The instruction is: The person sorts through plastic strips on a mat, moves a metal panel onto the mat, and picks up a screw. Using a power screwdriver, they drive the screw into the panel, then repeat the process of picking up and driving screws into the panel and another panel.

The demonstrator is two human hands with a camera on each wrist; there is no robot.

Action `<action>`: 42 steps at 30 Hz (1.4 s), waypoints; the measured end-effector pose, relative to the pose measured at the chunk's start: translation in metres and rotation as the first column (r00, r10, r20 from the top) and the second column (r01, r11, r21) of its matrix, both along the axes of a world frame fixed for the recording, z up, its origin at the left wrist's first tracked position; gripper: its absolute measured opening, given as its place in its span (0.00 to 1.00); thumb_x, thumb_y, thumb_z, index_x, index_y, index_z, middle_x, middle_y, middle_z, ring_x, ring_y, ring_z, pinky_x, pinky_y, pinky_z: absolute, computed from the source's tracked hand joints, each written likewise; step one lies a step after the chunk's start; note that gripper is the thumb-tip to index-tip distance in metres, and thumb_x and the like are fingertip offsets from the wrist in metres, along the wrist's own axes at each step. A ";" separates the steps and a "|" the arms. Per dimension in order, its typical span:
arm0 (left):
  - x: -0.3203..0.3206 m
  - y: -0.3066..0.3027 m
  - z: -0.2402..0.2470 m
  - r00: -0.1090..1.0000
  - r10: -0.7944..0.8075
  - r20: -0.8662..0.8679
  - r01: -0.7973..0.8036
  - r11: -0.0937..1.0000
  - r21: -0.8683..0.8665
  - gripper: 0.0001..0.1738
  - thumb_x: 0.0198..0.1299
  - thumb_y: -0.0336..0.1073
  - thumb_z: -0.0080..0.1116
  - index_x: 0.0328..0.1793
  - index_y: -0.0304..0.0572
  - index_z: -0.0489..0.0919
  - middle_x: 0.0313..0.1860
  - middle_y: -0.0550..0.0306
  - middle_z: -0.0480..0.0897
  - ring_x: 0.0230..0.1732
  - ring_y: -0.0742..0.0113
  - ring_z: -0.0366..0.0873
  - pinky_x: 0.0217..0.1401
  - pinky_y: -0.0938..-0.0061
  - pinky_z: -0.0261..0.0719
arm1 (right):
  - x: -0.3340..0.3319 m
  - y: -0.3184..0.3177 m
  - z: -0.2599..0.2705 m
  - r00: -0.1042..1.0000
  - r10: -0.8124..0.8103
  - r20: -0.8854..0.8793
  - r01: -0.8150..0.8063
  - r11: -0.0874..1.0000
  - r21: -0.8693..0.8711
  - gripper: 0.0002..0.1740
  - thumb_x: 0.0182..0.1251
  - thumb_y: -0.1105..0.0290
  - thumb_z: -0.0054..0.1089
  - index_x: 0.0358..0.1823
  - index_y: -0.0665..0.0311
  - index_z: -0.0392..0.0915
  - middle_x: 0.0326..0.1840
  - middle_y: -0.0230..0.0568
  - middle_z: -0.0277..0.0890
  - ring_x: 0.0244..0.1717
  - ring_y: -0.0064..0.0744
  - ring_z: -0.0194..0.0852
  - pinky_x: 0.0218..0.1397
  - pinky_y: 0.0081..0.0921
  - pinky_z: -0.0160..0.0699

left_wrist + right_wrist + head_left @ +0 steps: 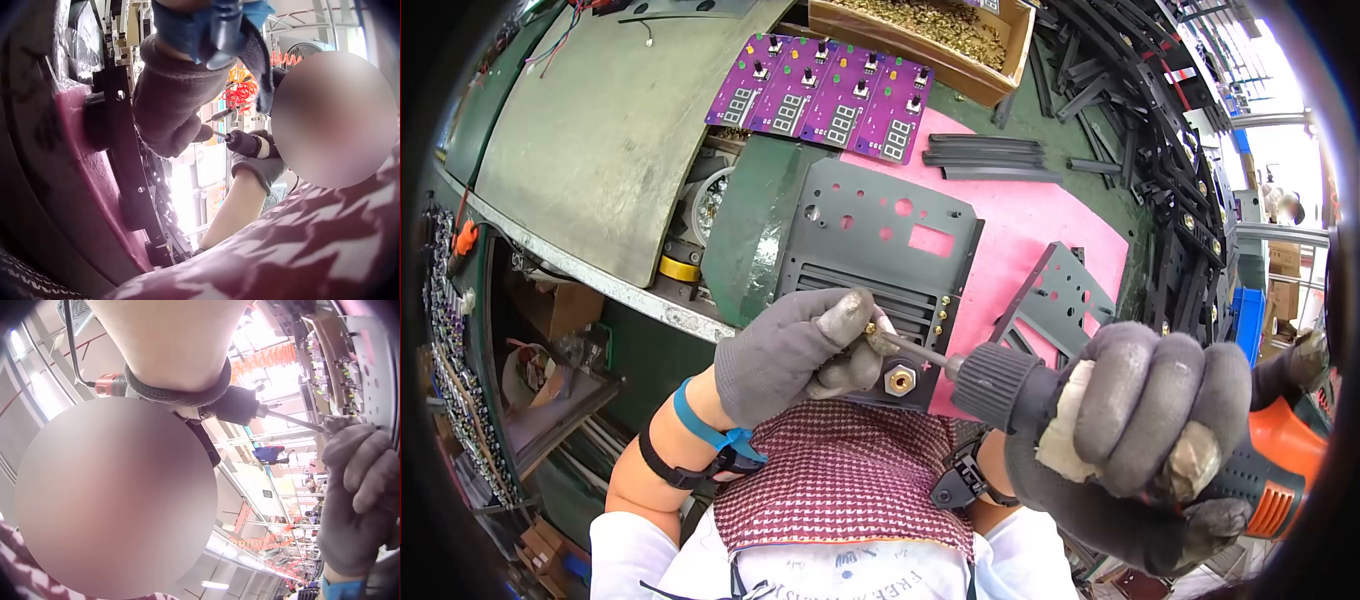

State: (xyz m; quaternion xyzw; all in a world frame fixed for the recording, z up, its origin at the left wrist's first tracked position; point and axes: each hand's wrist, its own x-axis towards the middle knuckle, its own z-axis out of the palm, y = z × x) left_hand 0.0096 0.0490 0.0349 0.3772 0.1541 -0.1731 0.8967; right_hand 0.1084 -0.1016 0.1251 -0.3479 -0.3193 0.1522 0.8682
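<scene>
My gloved left hand [790,350] pinches a small brass piece [871,328] between thumb and fingers, over the lower part of a dark metal panel [870,210]. My gloved right hand [1145,420] grips an orange and black power screwdriver [1000,383], held level. Its long bit [920,351] points left, with the tip right at the left fingertips. A hex brass fitting [900,380] sits in the panel's near end, just below the bit. Several small brass pieces [941,316] line the panel's right edge. In the right wrist view, the bit [294,420] reaches the left hand's fingers.
The panel lies partly on a pink mat [1000,230]. A second cut-out panel [1055,300] is at right. Beyond lie black strips [990,157], purple circuit boards [820,95] and a box [1015,75] of small brass parts. Black metal parts [1180,200] are heaped at far right.
</scene>
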 end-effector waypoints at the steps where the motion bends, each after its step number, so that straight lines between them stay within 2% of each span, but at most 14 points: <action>1: 0.000 -0.001 0.002 1.000 0.002 -0.003 -0.002 1.000 -0.002 0.27 0.70 0.58 0.43 0.44 0.39 0.75 0.19 0.63 0.66 0.16 0.79 0.53 0.18 0.81 0.51 | 0.001 -0.003 0.000 1.000 0.006 0.030 -0.004 0.999 -0.047 0.16 0.59 0.62 0.64 0.35 0.56 0.64 0.20 0.31 0.65 0.23 0.21 0.63 0.23 0.19 0.66; 10: 0.000 -0.005 0.003 0.997 0.031 -0.076 -0.038 0.995 -0.095 0.29 0.68 0.58 0.45 0.44 0.35 0.77 0.20 0.62 0.69 0.16 0.79 0.55 0.18 0.82 0.53 | -0.002 -0.001 0.003 0.999 0.016 0.039 -0.011 0.992 -0.123 0.16 0.60 0.62 0.64 0.35 0.57 0.65 0.19 0.32 0.65 0.21 0.22 0.63 0.22 0.19 0.64; 13: 0.000 -0.005 0.004 0.996 0.009 -0.085 -0.019 0.993 -0.120 0.29 0.68 0.56 0.47 0.50 0.33 0.77 0.22 0.61 0.72 0.17 0.80 0.57 0.19 0.83 0.55 | -0.002 -0.003 0.001 0.998 0.042 0.039 -0.037 0.990 -0.137 0.15 0.60 0.61 0.64 0.35 0.58 0.65 0.19 0.33 0.65 0.20 0.23 0.62 0.22 0.19 0.64; 15: 0.001 -0.003 0.019 0.982 -0.081 -0.173 0.104 0.986 0.129 0.28 0.68 0.54 0.49 0.57 0.33 0.76 0.24 0.61 0.75 0.19 0.80 0.59 0.20 0.85 0.57 | 0.002 -0.008 -0.001 0.994 0.067 0.084 -0.051 0.982 -0.183 0.16 0.60 0.61 0.64 0.35 0.58 0.65 0.19 0.33 0.65 0.20 0.23 0.62 0.22 0.20 0.65; 17: -0.011 -0.001 0.019 0.979 -0.069 -0.190 0.105 0.977 0.188 0.28 0.66 0.53 0.53 0.61 0.36 0.75 0.26 0.61 0.77 0.20 0.80 0.61 0.22 0.84 0.60 | 0.011 -0.017 -0.004 0.987 0.098 0.127 -0.065 0.968 -0.241 0.16 0.60 0.60 0.64 0.36 0.58 0.66 0.19 0.32 0.65 0.19 0.24 0.61 0.22 0.20 0.66; 18: -0.022 -0.003 0.017 0.998 -0.067 -0.003 0.059 0.860 0.507 0.28 0.64 0.52 0.56 0.61 0.38 0.76 0.25 0.61 0.76 0.21 0.79 0.62 0.23 0.82 0.61 | 0.016 -0.022 -0.005 0.983 0.114 0.146 -0.071 0.960 -0.272 0.16 0.59 0.60 0.64 0.36 0.58 0.66 0.19 0.32 0.64 0.19 0.24 0.61 0.23 0.20 0.66; 19: -0.031 -0.006 0.015 0.976 -0.129 0.175 -0.049 0.655 0.754 0.28 0.61 0.52 0.60 0.60 0.40 0.77 0.23 0.61 0.75 0.21 0.78 0.62 0.24 0.80 0.63 | 0.021 -0.029 -0.007 0.979 0.125 0.162 -0.071 0.950 -0.304 0.16 0.59 0.59 0.63 0.36 0.59 0.66 0.19 0.32 0.64 0.19 0.25 0.61 0.23 0.21 0.66; 20: -0.037 -0.010 0.011 0.976 -0.136 0.171 -0.038 0.666 0.745 0.28 0.61 0.52 0.60 0.60 0.40 0.77 0.23 0.61 0.75 0.21 0.78 0.62 0.24 0.80 0.63 | 0.021 -0.032 -0.010 0.981 0.118 0.155 -0.064 0.946 -0.317 0.16 0.59 0.59 0.63 0.36 0.59 0.66 0.19 0.32 0.64 0.19 0.25 0.61 0.23 0.21 0.66; 22: -0.047 -0.019 0.001 0.917 -0.369 0.149 -0.114 0.115 0.987 0.23 0.54 0.48 0.64 0.52 0.44 0.80 0.21 0.61 0.72 0.22 0.70 0.69 0.23 0.76 0.67 | 0.021 -0.037 -0.014 0.984 0.103 0.145 -0.047 0.937 -0.346 0.16 0.59 0.59 0.63 0.36 0.59 0.66 0.19 0.32 0.64 0.19 0.24 0.61 0.22 0.20 0.66; 23: -0.051 -0.024 -0.003 0.881 -0.465 0.086 -0.191 -0.183 0.964 0.20 0.51 0.46 0.66 0.48 0.46 0.82 0.20 0.62 0.70 0.23 0.65 0.72 0.23 0.74 0.69 | 0.021 -0.040 -0.016 0.985 0.098 0.140 -0.041 0.933 -0.358 0.16 0.59 0.59 0.63 0.36 0.59 0.66 0.18 0.32 0.64 0.19 0.24 0.60 0.22 0.20 0.65; 24: -0.053 -0.029 -0.006 0.894 -0.433 0.116 -0.220 -0.199 0.955 0.17 0.45 0.40 0.70 0.42 0.46 0.82 0.18 0.63 0.67 0.21 0.63 0.70 0.23 0.71 0.67 | 0.020 -0.041 -0.018 0.986 0.094 0.134 -0.038 0.928 -0.370 0.16 0.59 0.59 0.63 0.36 0.59 0.66 0.18 0.32 0.64 0.19 0.24 0.60 0.22 0.20 0.65; 27: -0.060 -0.028 -0.020 0.851 -0.494 0.179 -0.337 -0.251 0.908 0.12 0.50 0.40 0.65 0.41 0.47 0.81 0.19 0.65 0.69 0.21 0.69 0.70 0.19 0.74 0.64 | 0.019 -0.044 -0.024 0.989 0.089 0.118 -0.036 0.920 -0.391 0.16 0.60 0.59 0.62 0.35 0.60 0.66 0.18 0.32 0.64 0.18 0.23 0.60 0.22 0.20 0.64; 41: -0.060 -0.023 -0.015 0.828 -0.529 0.188 -0.338 -0.202 0.919 0.06 0.48 0.33 0.62 0.34 0.46 0.79 0.18 0.65 0.65 0.19 0.72 0.68 0.16 0.77 0.63 | 0.021 -0.035 -0.038 0.990 0.129 0.064 -0.084 0.880 -0.468 0.17 0.60 0.58 0.60 0.35 0.62 0.65 0.17 0.32 0.64 0.17 0.20 0.57 0.21 0.19 0.58; 42: -0.059 -0.022 -0.016 0.823 -0.539 0.179 -0.341 -0.215 0.915 0.06 0.47 0.33 0.61 0.33 0.45 0.78 0.18 0.65 0.65 0.19 0.72 0.68 0.16 0.77 0.63 | 0.024 -0.034 -0.036 0.972 0.178 0.151 -0.079 0.860 -0.505 0.16 0.60 0.60 0.62 0.35 0.61 0.66 0.17 0.32 0.65 0.17 0.21 0.61 0.21 0.20 0.63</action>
